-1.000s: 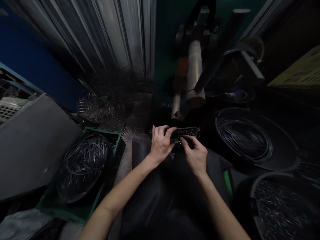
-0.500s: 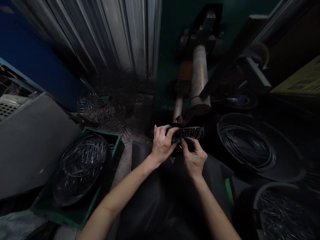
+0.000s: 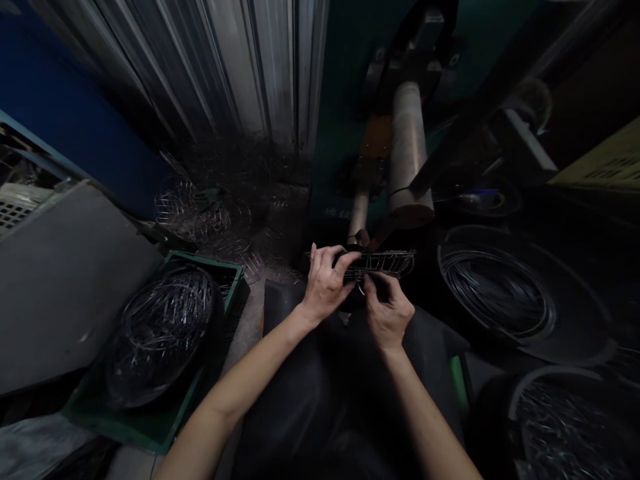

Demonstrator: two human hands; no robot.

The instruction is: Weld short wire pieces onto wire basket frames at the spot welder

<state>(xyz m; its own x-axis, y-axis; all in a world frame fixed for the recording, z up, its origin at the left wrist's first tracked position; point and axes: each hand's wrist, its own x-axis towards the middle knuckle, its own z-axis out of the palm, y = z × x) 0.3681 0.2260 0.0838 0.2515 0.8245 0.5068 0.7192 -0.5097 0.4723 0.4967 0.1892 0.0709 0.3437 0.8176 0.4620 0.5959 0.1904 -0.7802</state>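
Left hand (image 3: 326, 283) and right hand (image 3: 387, 310) pinch wire frame (image 3: 383, 263).

A silvery wire-grid frame (image 3: 383, 264) glints against the black rubbery lap cover (image 3: 320, 400). Shiny grey wire coils (image 3: 160, 327) fill a green plastic crate (image 3: 220, 270). The ribbed metal wall sheet (image 3: 240, 73) shows pale grey stripes beside a deep blue panel (image 3: 70, 113).
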